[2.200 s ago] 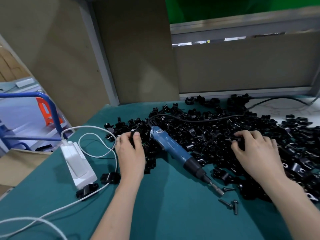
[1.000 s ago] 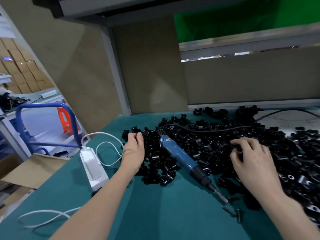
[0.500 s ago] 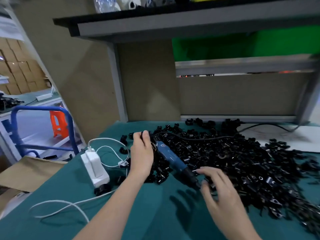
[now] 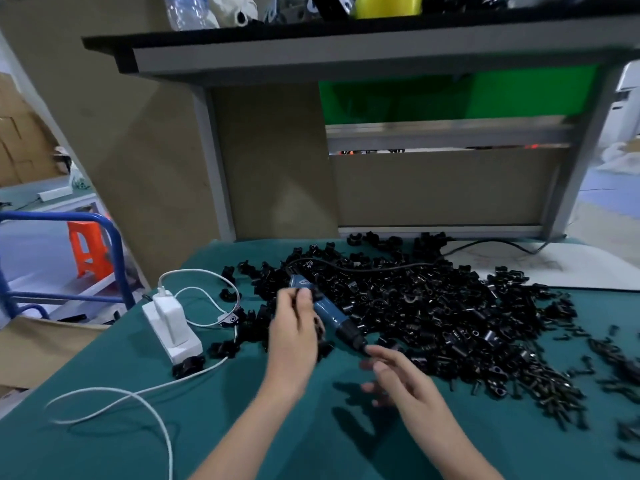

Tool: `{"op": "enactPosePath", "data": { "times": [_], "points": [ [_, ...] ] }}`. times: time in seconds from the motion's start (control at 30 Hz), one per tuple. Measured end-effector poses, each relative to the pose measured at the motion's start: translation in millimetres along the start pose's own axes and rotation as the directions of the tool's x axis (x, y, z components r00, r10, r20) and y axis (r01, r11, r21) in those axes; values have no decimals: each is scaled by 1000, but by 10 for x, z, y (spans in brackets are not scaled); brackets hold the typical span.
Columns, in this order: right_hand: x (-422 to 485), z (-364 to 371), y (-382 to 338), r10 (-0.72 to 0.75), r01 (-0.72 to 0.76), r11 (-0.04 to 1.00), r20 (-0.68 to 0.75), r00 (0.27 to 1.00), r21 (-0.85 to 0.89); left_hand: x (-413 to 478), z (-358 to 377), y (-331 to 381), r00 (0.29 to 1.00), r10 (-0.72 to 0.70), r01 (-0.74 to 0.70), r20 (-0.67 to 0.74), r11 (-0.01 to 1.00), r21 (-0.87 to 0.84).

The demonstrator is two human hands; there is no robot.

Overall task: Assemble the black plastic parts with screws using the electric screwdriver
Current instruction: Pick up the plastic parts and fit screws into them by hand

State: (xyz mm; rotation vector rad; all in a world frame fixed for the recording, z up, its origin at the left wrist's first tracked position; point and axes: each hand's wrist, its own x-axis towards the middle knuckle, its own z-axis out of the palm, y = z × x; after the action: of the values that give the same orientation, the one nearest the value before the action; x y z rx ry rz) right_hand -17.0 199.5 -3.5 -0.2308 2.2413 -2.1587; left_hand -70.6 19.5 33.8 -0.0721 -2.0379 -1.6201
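A large pile of black plastic parts (image 4: pixel 436 317) covers the middle and right of the green table mat (image 4: pixel 311 445). The blue electric screwdriver (image 4: pixel 327 311) lies at the pile's left edge, its tip pointing toward me. My left hand (image 4: pixel 294 330) is just left of the screwdriver body, and its thumb and fingers pinch a small black plastic part (image 4: pixel 298 293). My right hand (image 4: pixel 398 379) hovers over the mat just in front of the screwdriver tip, fingers loosely spread and holding nothing. The image is blurred, and I cannot make out any screws.
A white power adapter (image 4: pixel 171 323) with looping white cable (image 4: pixel 114 400) lies on the left of the mat, with a few stray black parts around it. The screwdriver's black cord (image 4: pixel 381 269) runs to the back right. A shelf (image 4: pixel 346 53) overhangs the bench; a white sheet (image 4: pixel 561 268) lies back right.
The view has tilted upward. My right hand left the pile and came to the mat by the screwdriver tip. My left hand lifted a little with a small black part pinched.
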Motion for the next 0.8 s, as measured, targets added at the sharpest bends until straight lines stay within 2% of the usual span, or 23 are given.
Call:
{"op": "enactPosePath", "data": {
  "times": [0.07, 0.17, 0.3, 0.4, 0.53, 0.63, 0.8],
  "points": [
    [1, 56, 18, 59, -66, 992, 71, 996, 109, -293, 177, 17, 998, -4, 7, 69, 999, -54],
    [3, 53, 40, 60, -71, 996, 173, 983, 60, -539, 357, -7, 994, -25, 36, 104, 994, -108],
    [72, -27, 120, 121, -143, 984, 184, 976, 111, -569, 389, -42, 992, -20, 36, 126, 992, -122],
    [115, -12, 144, 128, -152, 977, 160, 979, 150, -513, 345, -29, 996, -42, 54, 78, 985, -161],
    [157, -45, 117, 144, -171, 910, 101, 984, 379, -394, 254, -56, 977, -213, 210, 26, 929, -304],
    [204, -127, 83, 159, -159, 835, 46, 986, 527, -374, 229, -62, 948, -310, 313, 71, 869, -384],
    [253, -207, 75, 176, -129, 750, -7, 984, 648, -413, 286, -69, 944, -268, 325, 194, 859, -395]
  ]
}}
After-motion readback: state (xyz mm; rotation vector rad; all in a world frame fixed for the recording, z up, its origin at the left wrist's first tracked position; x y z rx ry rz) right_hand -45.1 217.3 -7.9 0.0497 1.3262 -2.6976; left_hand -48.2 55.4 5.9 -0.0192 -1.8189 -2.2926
